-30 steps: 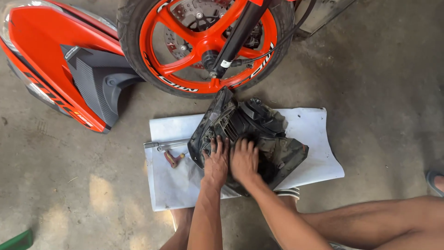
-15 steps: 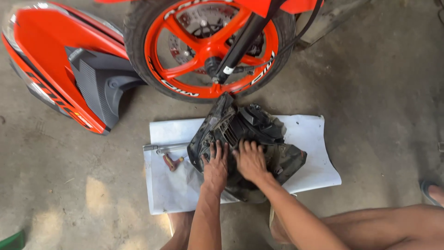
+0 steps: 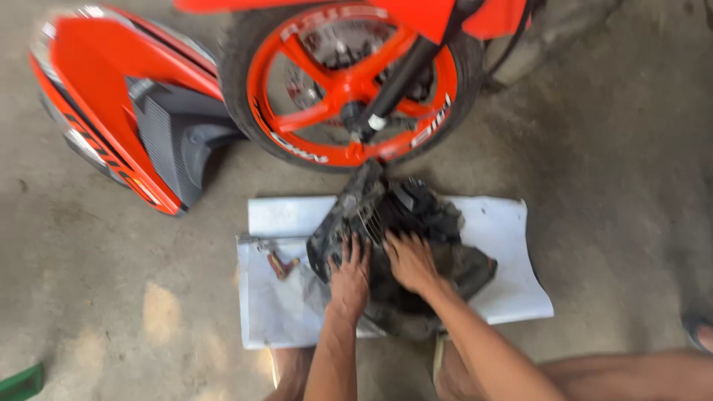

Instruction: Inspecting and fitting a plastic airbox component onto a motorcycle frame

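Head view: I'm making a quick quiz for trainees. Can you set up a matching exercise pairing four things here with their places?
Things:
1. dark engine part
2. orange wheel
3. orange body panel
4. small tools

Places:
A. upper left, on the floor
B. left part of the white sheet
C. under both hands
D. top centre, above the sheet

Pairs: 1-C, 2-D, 3-A, 4-B

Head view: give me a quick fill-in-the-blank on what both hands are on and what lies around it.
1. Both hands, left hand and right hand, rest on a dark, greasy ____.
2. The engine part lies on a ____ sheet.
3. Just behind it stands an orange ____.
4. The detached orange body panel lies to the ____ of the wheel.

Missing: engine part; white; wheel; left
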